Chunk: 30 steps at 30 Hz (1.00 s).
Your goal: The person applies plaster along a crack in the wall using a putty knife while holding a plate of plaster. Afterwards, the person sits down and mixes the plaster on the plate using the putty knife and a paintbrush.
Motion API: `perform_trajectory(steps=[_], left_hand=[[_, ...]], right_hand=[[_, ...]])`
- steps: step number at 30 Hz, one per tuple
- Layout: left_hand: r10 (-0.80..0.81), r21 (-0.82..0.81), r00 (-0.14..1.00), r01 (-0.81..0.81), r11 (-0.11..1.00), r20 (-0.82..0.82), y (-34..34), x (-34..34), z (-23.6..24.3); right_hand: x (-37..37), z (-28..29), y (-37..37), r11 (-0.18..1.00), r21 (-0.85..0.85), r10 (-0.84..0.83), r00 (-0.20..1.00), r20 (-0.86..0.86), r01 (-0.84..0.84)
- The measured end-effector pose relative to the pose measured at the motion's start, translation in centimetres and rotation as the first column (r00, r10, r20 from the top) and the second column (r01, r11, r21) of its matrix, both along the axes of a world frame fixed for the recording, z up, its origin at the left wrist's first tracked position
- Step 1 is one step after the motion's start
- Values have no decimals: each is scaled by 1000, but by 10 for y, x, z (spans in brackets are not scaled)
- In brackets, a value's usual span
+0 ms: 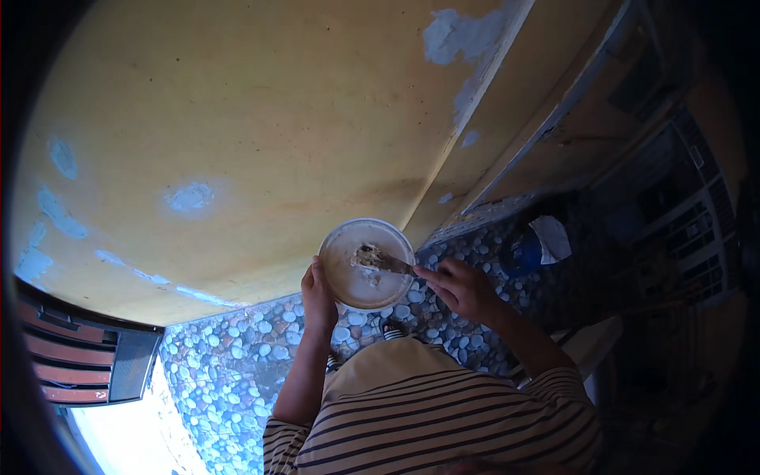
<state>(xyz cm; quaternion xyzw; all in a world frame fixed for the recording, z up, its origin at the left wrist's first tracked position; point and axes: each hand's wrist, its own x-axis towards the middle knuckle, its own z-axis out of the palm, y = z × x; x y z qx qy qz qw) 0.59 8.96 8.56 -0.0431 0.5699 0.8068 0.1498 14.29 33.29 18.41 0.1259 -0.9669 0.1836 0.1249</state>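
My left hand (319, 299) grips the left rim of a round, pale tub (336, 277), with the thumb on the edge and the other fingers hidden beneath. Inside the tub lies some whitish paste (372, 277), smeared over the bottom. My right hand (463, 290) is closed round the handle of a putty knife (396, 264). Its blade reaches over the right rim into the tub, and a lump of paste clings to its tip. Most of the handle is hidden in my fingers.
A yellow wall (261, 119) with whitish patches (190, 196) rises right in front of me. Pebble-patterned flooring (237, 356) lies below. To the right stands a blue bucket (520, 255) with a pale sheet (550, 239) on it. A reddish slatted object (71, 356) is at the left.
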Motion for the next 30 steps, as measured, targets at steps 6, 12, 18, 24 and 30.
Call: perform_trajectory(steps=[6,12,18,24,30], left_hand=[[-29,17,999,29,999,-28,1,6,6],[-67,29,997,68,997,-31,5,8,13],[-42,67,999,43,997,-22,6,5,16],[-40,57,999,41,998,-29,8,-4,28],[-18,153,998,8,988,65,-1,-7,28]], right_hand=[[10,16,-1,996,84,50,995,-83,-43],[19,11,1,997,33,65,995,-77,-63],[10,20,9,955,-290,-48,998,49,60],[-3,8,25,948,-318,-34,998,-60,13],[-2,-7,39,974,-222,16,997,-72,-32]])
